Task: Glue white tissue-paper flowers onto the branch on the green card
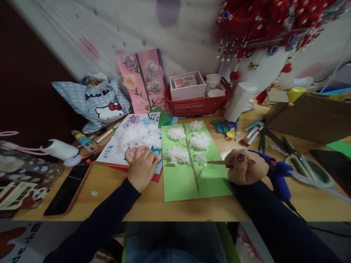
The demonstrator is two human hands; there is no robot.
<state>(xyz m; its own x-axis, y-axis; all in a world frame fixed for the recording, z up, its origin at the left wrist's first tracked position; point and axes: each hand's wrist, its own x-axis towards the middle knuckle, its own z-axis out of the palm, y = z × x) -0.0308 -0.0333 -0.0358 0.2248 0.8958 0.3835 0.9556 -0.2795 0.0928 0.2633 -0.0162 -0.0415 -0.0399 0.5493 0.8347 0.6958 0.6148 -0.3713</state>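
Note:
A green sheet (175,186) lies on the table, bearing a painted brown stem and several white paper blossoms (200,141). My right hand (245,167) is closed round a pencil-like stick (219,162), its tip at the small lower-right blossom (201,157). Clear glossy strands show near that tip. My left hand (142,166) rests with bent fingers at the lower edge of a pile of white paper petals (137,135); whether it pinches a petal is too small to tell. The pile lies on a white sheet (113,153).
A blue glue gun (279,182) and scissors (304,164) lie right of my right hand. Paint pots (223,128), a red basket (189,107) and a pink flower picture (142,80) stand behind. A phone (68,190) lies at the left.

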